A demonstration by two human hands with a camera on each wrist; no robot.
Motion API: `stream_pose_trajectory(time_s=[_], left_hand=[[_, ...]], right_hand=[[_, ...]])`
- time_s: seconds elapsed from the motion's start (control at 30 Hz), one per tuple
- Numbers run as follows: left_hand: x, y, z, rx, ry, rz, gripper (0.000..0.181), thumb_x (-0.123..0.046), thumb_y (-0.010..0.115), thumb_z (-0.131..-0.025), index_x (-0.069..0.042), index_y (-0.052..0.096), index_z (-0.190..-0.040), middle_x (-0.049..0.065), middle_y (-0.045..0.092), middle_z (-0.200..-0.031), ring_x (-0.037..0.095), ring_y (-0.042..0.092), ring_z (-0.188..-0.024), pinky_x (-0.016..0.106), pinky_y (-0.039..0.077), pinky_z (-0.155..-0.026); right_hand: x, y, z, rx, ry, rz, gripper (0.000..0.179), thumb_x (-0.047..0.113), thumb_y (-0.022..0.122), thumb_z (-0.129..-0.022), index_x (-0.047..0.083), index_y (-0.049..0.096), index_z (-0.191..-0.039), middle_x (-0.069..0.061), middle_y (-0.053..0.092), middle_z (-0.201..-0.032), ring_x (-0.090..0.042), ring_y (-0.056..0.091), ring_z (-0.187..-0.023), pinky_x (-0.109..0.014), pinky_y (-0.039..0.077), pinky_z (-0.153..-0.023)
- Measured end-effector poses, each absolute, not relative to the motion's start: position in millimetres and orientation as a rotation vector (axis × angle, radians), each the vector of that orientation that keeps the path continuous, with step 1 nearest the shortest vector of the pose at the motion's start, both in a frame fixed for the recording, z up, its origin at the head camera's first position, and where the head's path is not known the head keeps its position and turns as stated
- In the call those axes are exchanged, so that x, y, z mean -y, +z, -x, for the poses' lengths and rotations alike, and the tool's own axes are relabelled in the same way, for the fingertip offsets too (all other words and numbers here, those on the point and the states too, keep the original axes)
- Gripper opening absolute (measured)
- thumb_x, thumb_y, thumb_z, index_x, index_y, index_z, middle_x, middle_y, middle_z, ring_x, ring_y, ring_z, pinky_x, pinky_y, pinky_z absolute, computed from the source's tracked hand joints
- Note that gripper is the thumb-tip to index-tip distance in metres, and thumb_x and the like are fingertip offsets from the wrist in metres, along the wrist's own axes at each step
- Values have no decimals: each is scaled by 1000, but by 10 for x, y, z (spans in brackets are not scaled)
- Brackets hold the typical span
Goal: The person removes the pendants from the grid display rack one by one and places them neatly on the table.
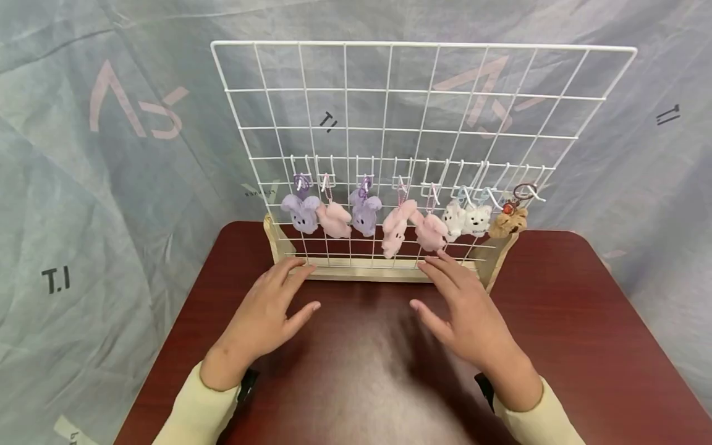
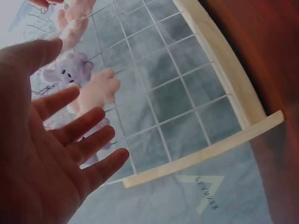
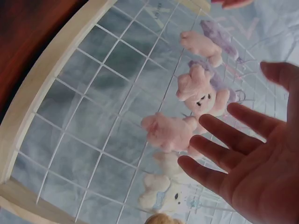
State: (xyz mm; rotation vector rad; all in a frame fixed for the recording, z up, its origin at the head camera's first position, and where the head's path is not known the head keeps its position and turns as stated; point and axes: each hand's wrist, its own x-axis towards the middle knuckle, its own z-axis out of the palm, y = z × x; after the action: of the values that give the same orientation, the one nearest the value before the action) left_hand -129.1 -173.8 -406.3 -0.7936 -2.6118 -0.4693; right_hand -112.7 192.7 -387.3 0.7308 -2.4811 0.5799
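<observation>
In the head view, plush keychains hang in a row from hooks on a white wire grid. From the left come a purple plush, a pink one, another purple one, two more pink ones, two white ones and a brown one. My left hand is held before the grid's lower left, fingers spread, holding nothing. My right hand mirrors it at the lower right, empty, its fingertips overlapping the bottom of a pink plush in this view.
A wooden base with side supports carries the grid on a dark red table. Grey printed cloth surrounds the table at the back and sides. White hooks project forward from the grid.
</observation>
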Motion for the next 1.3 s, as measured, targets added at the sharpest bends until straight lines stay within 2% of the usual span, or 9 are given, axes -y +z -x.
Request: stream_pose_trajectory(time_s=[0.3, 0.53, 0.7, 0.77, 0.83, 0.97, 1.07, 1.17, 1.3], left_hand=[[1865, -4184, 1412, 2542, -573, 584, 52, -30, 78, -95, -4, 57, -135, 16, 59, -127, 32, 62, -110, 52, 56, -90], [1989, -4304, 1522, 2513, -609, 385, 48, -24, 78, -94, 3, 53, -125, 22, 58, -115, 37, 62, -95, 51, 55, -72], [2059, -4406, 1608, 2557, -687, 232, 56, -24, 76, -96, 4, 46, -133, 23, 56, -117, 38, 63, -95, 53, 53, -66], [2078, -4443, 1640, 2587, -735, 189, 63, -25, 74, -97, 3, 41, -142, 23, 56, -123, 39, 64, -103, 54, 54, -68], [2092, -4485, 1671, 2623, -789, 161, 70, -27, 72, -99, 2, 35, -152, 23, 56, -131, 40, 65, -112, 56, 55, -73], [2107, -4552, 1724, 2714, -908, 133, 81, -33, 66, -104, -3, 20, -164, 24, 53, -148, 41, 59, -133, 60, 56, -90], [2114, -4583, 1758, 2756, -973, 140, 84, -39, 62, -107, -5, 14, -167, 27, 49, -156, 43, 55, -141, 64, 51, -101], [2116, -4616, 1800, 2767, -1032, 153, 86, -44, 59, -108, -8, 10, -168, 27, 45, -161, 44, 52, -144, 65, 47, -109], [2102, -4673, 1883, 2754, -1115, 154, 84, -44, 59, -108, -12, 11, -169, 23, 43, -163, 43, 52, -145, 63, 47, -110]], right_hand=[[-2041, -3829, 1252, 2300, 671, -600, 44, 21, 75, -91, 0, 69, -130, -20, 68, -129, -39, 61, -126, -45, 41, -113], [-2174, -3750, 1377, 2068, 769, -454, 32, 20, 67, -93, -4, 74, -114, -23, 71, -113, -45, 61, -111, -44, 41, -103], [-2319, -3707, 1500, 1926, 833, -289, 30, 19, 69, -91, -6, 74, -107, -28, 69, -109, -49, 57, -105, -43, 37, -98], [-2384, -3689, 1551, 1902, 856, -233, 31, 18, 70, -90, -7, 73, -107, -30, 67, -110, -49, 56, -106, -45, 35, -97], [-2440, -3669, 1601, 1882, 873, -188, 32, 17, 71, -89, -8, 72, -108, -32, 65, -110, -35, 58, -105, -45, 34, -98], [-2525, -3637, 1695, 1869, 911, -123, 37, 17, 72, -88, -9, 70, -115, -31, 64, -112, -22, 55, -109, -39, 34, -103], [-2561, -3633, 1759, 1897, 956, -57, 40, 18, 73, -90, -5, 68, -122, -18, 65, -113, -14, 53, -113, -30, 34, -103], [-2576, -3634, 1806, 1916, 1031, 24, 40, 20, 76, -93, 1, 68, -126, 1, 62, -115, 2, 48, -114, -21, 37, -99], [-2588, -3622, 1863, 1884, 1173, 97, 36, 19, 76, -94, 8, 69, -127, 15, 61, -114, 3, 54, -110, -13, 45, -91]])
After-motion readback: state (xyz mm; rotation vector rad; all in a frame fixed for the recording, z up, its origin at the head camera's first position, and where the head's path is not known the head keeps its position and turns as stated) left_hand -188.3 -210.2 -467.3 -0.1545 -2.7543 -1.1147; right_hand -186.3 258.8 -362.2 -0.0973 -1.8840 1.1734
